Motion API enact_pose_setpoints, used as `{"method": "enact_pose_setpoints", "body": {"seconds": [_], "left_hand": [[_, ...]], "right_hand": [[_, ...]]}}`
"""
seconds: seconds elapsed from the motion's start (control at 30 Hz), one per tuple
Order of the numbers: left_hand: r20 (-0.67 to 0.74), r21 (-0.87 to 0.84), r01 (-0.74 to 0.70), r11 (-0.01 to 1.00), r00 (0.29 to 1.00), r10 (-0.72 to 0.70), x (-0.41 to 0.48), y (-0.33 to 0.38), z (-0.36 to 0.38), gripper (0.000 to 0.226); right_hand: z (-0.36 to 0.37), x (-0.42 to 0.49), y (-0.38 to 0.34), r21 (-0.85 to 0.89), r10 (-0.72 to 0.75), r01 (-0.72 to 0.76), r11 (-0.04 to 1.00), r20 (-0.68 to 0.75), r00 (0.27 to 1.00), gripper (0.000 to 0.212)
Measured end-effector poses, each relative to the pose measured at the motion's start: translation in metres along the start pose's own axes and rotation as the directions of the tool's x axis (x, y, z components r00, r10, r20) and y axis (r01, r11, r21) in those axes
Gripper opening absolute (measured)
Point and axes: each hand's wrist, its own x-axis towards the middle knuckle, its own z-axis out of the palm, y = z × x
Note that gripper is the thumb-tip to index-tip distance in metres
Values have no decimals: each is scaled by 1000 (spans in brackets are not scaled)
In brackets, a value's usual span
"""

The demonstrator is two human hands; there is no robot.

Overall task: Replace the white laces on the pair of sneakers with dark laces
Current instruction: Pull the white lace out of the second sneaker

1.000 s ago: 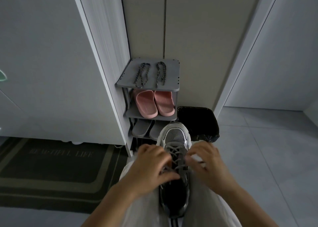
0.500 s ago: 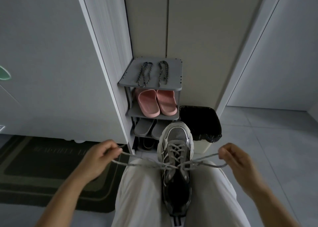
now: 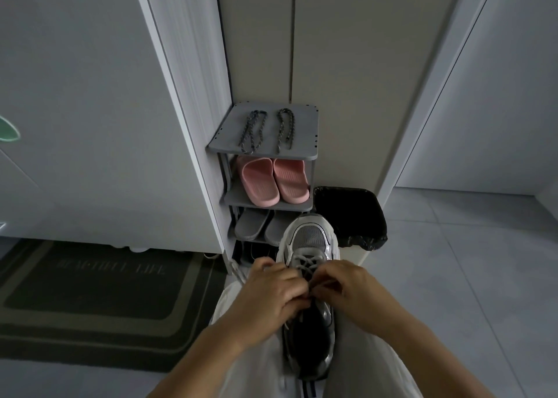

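A grey and white sneaker (image 3: 311,240) lies between my knees, toe pointing away. Its white lace (image 3: 305,263) crosses the eyelets just beyond my fingers. My left hand (image 3: 268,295) and my right hand (image 3: 347,289) meet over the middle of the shoe, fingers curled and pinching the lace near the tongue. A loose lace end (image 3: 238,272) trails off to the left past my left hand. Two dark twisted laces (image 3: 252,131) (image 3: 285,130) lie side by side on the top shelf of a grey shoe rack (image 3: 305,156).
Pink slippers (image 3: 273,181) fill the rack's second shelf, grey slippers (image 3: 252,224) the third. A bin with a black liner (image 3: 351,213) stands right of the rack. A dark doormat (image 3: 90,301) lies on the left. Grey tiled floor (image 3: 468,276) spreads to the right.
Half a second ago my hands were spread wide, pulling the lace ends out to both sides. Now both have come back together over the shoe's eyelets.
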Motion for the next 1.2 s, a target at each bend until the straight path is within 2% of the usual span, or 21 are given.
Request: {"method": "enact_pose_setpoints", "body": {"seconds": [0.03, 0.1, 0.2, 0.27, 0.3, 0.37, 0.47, 0.6, 0.63, 0.67, 0.73, 0.83, 0.9, 0.93, 0.97, 1.0, 1.03, 1.07, 1.1, 1.17, 1.2], "left_hand": [[8, -50, 9, 999, 1000, -8, -2, -2, -3, 17], [28, -164, 70, 984, 997, -66, -9, -4, -12, 19], [33, -372, 256, 892, 964, -263, -28, -15, -39, 15], [-48, -467, 415, 781, 870, -490, -47, -35, -65, 9], [-107, -462, 463, 756, 818, -566, -55, -47, -78, 15], [-149, -377, 533, 758, 773, -617, -65, -63, -95, 26], [-23, -364, 569, 737, 786, -618, -54, -47, -80, 30], [52, -266, 420, 868, 905, -422, -31, -2, -17, 75], [90, -184, 417, 890, 909, -408, -25, 8, -2, 74], [65, -75, 392, 917, 919, -388, -20, 14, 11, 66], [-26, 13, 334, 942, 942, -334, -13, 17, 25, 48], [-47, -90, 363, 927, 929, -368, -18, 8, 27, 37], [-59, -167, 363, 917, 924, -377, -24, 6, 26, 31], [-65, -194, 357, 914, 925, -375, -25, 6, 25, 27], [-59, -226, 361, 905, 922, -382, -25, 6, 25, 24], [-51, -258, 374, 891, 915, -399, -25, 7, 24, 23], [-38, -282, 390, 877, 908, -416, -25, 8, 24, 22], [-32, -284, 391, 875, 909, -416, -24, 10, 24, 23], [-30, -268, 385, 883, 913, -407, -24, 12, 24, 23], [-27, -223, 377, 899, 919, -393, -26, 18, 25, 24], [-26, -205, 384, 900, 917, -397, -29, 20, 26, 24]], "right_hand": [[1, 0, 1, 41, 23, -22, 999, -19, 1000, 7], [3, -3, 2, 131, 99, -93, 987, -35, 995, 17], [2, -12, 6, 239, 221, -207, 949, -29, 975, 16], [5, -17, 12, 289, 284, -255, 923, -62, 957, 11], [6, -18, 14, 303, 305, -270, 914, -75, 949, 10], [10, -16, 10, 286, 307, -275, 918, -70, 949, 10], [10, -11, 1, 223, 253, -239, 945, -36, 967, 14], [4, -4, -10, -35, 152, -152, 988, 8, 988, 20], [4, -3, -12, -71, 128, -126, 989, 22, 992, 25], [5, -3, -13, -81, 98, -95, 992, 31, 995, 29], [3, -6, -12, -14, 72, -72, 997, 35, 997, 30], [-13, -23, 0, 215, 111, -114, 970, 26, 993, 27], [-31, -39, 10, 400, 152, -126, 908, -35, 988, 21], [-41, -47, 19, 537, 202, -113, 836, -109, 973, 19], [-51, -54, 29, 698, 295, -77, 712, -197, 935, 23], [-60, -59, 41, 802, 392, -26, 597, -263, 882, 29], [-68, -64, 51, 834, 444, 21, 552, -315, 839, 30], [-75, -64, 56, 828, 463, 21, 560, -334, 821, 26], [-77, -61, 56, 788, 456, -33, 615, -321, 830, 23], [-65, -47, 47, 628, 386, -148, 764, -262, 884, 24], [-53, -39, 42, 567, 369, -179, 804, -239, 898, 24]]}}
